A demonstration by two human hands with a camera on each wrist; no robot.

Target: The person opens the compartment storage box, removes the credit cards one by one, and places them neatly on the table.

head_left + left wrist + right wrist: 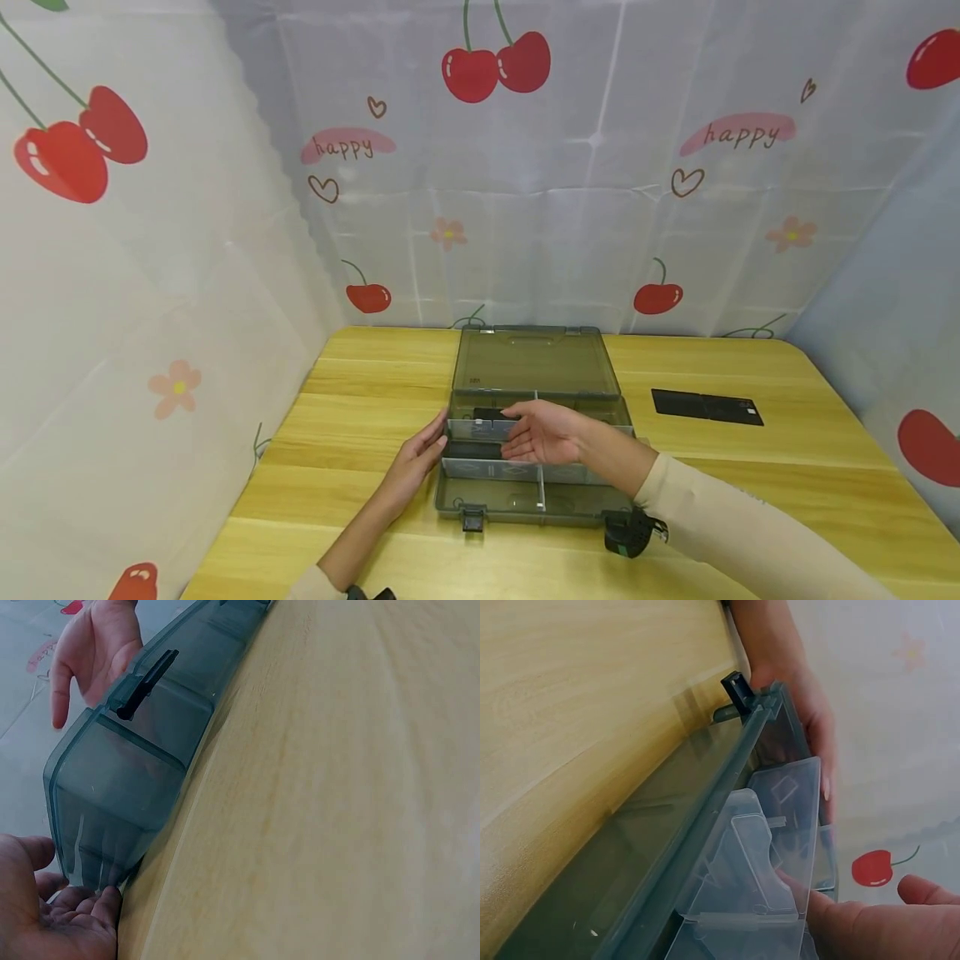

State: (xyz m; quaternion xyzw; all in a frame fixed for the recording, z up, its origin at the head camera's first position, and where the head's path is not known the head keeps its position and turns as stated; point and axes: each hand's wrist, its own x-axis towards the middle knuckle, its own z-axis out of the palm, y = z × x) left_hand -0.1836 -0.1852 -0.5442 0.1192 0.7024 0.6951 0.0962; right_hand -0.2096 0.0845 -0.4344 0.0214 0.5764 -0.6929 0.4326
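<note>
**Divided box (510, 518) open on a wood-grain surface (360, 375)**

From where I stand, a person's left hand (416, 454) is at the box's left end, its fingers loosely extended against the wall, gripping nothing. The box, see-through grey-green, lies with its lid (536, 362) folded back. In its left-hand compartments are two black pieces: one in the back row (489, 413), one in the middle row (468, 451). The right hand (543, 433) reaches in over the middle, nearly straight fingers pointing left, thumb apart; I cannot tell whether the fingertips touch a black piece. I judge the step in hand to be handling the contents; the next move seems to call for a steady box and clearance past the thin dividers (491, 470). Farther right, a flat black strip (707, 407) lies on the surface. Pale curtains (525, 208) stand around: cherries (60, 162) at left, "happy" lettering (343, 148) straight ahead, more cherries at right.
</note>
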